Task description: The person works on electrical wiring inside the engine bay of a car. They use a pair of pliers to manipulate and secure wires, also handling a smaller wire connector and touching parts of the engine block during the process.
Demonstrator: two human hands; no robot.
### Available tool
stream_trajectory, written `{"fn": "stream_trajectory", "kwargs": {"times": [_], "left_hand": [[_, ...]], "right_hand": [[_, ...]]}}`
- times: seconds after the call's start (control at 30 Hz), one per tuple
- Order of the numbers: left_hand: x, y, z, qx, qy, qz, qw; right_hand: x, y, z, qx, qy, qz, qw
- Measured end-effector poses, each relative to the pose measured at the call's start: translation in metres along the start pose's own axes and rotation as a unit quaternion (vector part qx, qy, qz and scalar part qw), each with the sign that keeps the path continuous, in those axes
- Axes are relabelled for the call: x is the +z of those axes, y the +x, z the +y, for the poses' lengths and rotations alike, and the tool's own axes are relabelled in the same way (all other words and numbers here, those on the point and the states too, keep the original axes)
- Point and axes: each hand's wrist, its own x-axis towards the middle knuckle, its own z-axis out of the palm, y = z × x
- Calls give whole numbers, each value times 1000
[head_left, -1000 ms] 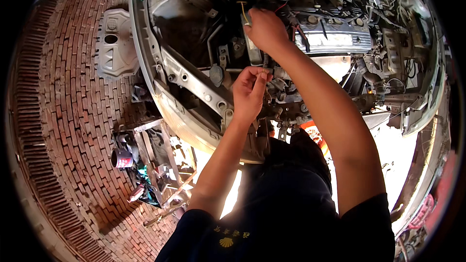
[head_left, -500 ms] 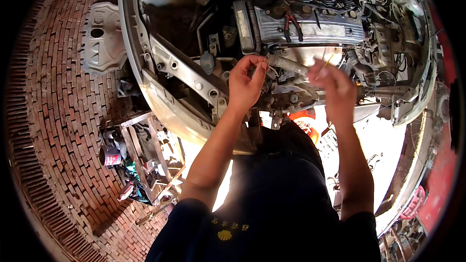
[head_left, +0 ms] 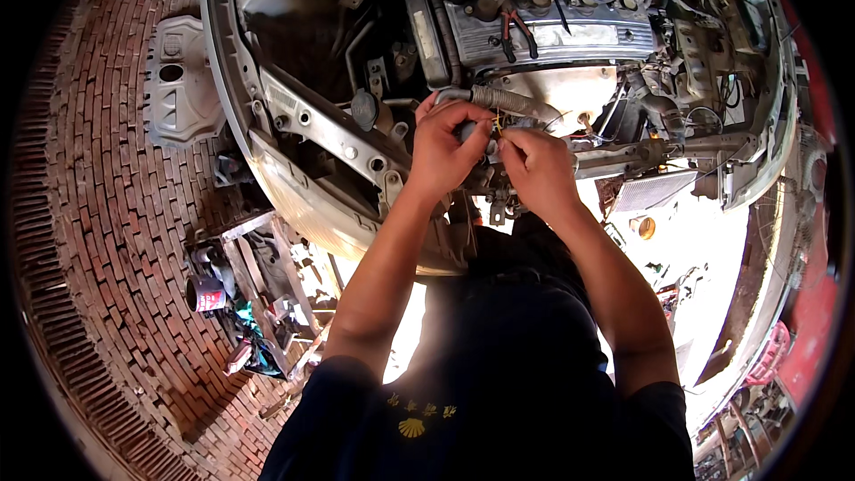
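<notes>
Open car engine bay [head_left: 499, 53]: fills the view from 10 to 2 o'clock. Brick floor [head_left: 107, 240]: at 9 o'clock. Left hand [head_left: 445, 147], right hand [head_left: 534, 169]: both closed, pinching a small grey part [head_left: 469, 131] with thin wires, just above centre.

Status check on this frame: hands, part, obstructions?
Left hand and right hand together, pinching a small dark connector with thin wires. Corrugated hose just behind. Nothing blocking.
</notes>
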Motion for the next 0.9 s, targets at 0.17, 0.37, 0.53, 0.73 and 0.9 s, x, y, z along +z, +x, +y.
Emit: {"fn": "stream_trajectory", "kwargs": {"times": [0.17,0.37,0.53,0.73,0.9], "left_hand": [[0,-1,-2,-5,-10,8,1000],[0,-2,-2,-13,-18,5,1000],[-2,0,0,-13,-14,-10,1000],[-1,0,1,-6,3,-17,1000],[0,-1,1,7,22,-21,999]], "right_hand": [[0,3,-5,13,-3,-2,1000],[0,-1,-1,59,12,-24,998],[-1,-3,-1,89,18,-40,995],[1,-6,1,90,3,-42,995],[1,-4,4,84,16,-16,996]]}}
